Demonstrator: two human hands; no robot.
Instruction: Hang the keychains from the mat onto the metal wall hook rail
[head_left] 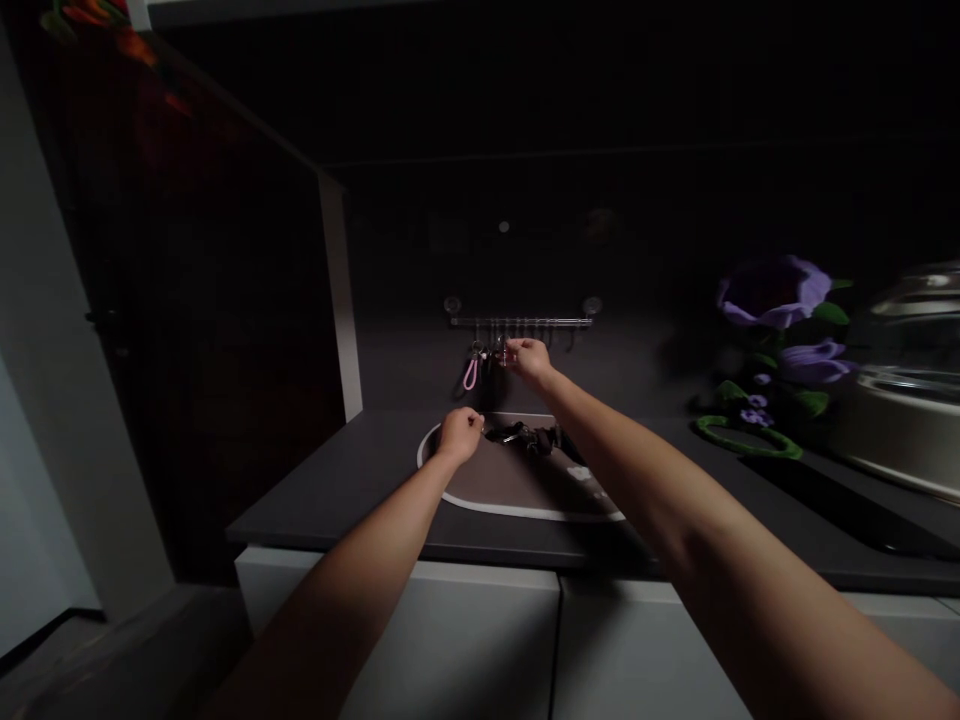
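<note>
A rail with several hooks [522, 322] is fixed to the dark back wall. My right hand [529, 360] is raised just below it, its fingertips pinched around something small and reddish that I cannot make out. To the left of that hand, a key ring with a pink loop strap [471, 374] hangs from a hook. Lower down, over the left part of a brownish mat with a white rim [480, 495], my left hand [459, 436] is closed, with any content hidden. Beside its fingertips lies a dark, shiny bunch, seemingly keys [534, 440], on the mat.
The dark countertop [315, 490] sits on white cabinets [480, 620]. On the right stand purple artificial flowers [776, 290], a green ring-shaped piece [739, 440], a flat black object [840, 505] and a large glass-topped container [911, 400]. An overhead shelf edge [315, 12] crosses above.
</note>
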